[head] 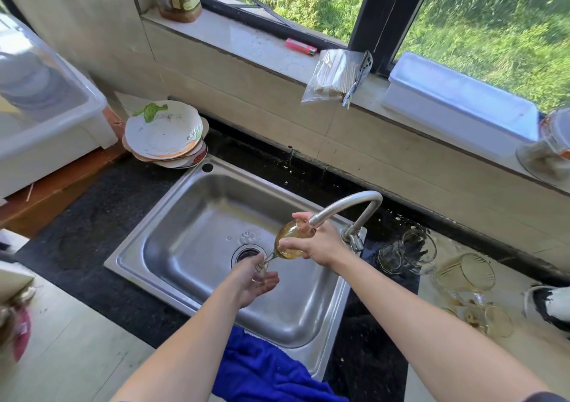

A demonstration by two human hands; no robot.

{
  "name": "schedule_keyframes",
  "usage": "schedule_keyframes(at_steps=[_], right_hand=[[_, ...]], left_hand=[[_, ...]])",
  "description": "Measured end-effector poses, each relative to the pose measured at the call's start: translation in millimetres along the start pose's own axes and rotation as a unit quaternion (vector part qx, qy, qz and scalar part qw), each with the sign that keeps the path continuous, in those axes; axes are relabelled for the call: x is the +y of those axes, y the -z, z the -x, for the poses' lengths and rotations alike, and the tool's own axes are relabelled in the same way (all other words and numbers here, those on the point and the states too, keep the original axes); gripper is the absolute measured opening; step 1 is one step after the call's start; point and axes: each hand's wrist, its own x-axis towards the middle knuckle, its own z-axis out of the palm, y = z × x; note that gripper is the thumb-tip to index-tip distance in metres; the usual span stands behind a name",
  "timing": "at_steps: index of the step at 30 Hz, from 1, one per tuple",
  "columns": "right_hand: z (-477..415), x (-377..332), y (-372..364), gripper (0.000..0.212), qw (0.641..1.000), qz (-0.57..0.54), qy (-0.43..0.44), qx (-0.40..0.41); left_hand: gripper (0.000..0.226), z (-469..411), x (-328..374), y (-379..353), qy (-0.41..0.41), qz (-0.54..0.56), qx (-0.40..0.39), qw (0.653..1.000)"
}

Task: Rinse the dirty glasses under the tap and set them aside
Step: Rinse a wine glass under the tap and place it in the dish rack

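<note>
Right grip (319, 246) clasps the bowl of the amber-tinted stemmed glass (288, 246), tilted under the steel tap spout (348, 204) over the stainless steel sink (191, 210). Left grip (256, 275) holds its stem and foot. Other clear and amber glasses (465, 270) lie on the surface (521, 266) beside the sink.

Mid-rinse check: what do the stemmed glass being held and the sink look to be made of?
Stemmed glass: amber-tinted glass with a glossy finish, judging by its see-through bowl and bright highlights. Sink: probably brushed stainless steel, given its grey satin sheen and soft reflections.
</note>
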Motion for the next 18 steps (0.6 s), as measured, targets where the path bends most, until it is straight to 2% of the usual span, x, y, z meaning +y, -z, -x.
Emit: schedule_keyframes(at_steps=[3,7,10,13,15,18], right_hand=[[0,3,-2,0.074,0.999,0.028,-0.018,0.029],[3,-1,4,0.067,0.999,-0.005,0.007,-0.034],[5,-7,5,0.065,0.999,-0.04,-0.012,-0.022],[7,-8,3,0.054,0.999,-0.034,-0.032,0.02],[10,-6,4,0.046,0.999,-0.028,-0.032,0.008],[11,-3,7,0.049,0.996,-0.063,-0.051,-0.031]], left_hand=[[0.012,-3,4,-1,-0.033,0.062,0.004,0.998],[0.016,6,4,5,-0.005,-0.033,-0.012,0.999],[0.03,4,-1,6,0.02,-0.074,0.001,0.997],[0.019,1,0,-1,-0.019,0.018,0.016,1.0],[0.01,2,5,-2,-0.044,0.043,0.023,0.998],[0.012,6,10,2,-0.061,-0.04,0.024,0.997]])
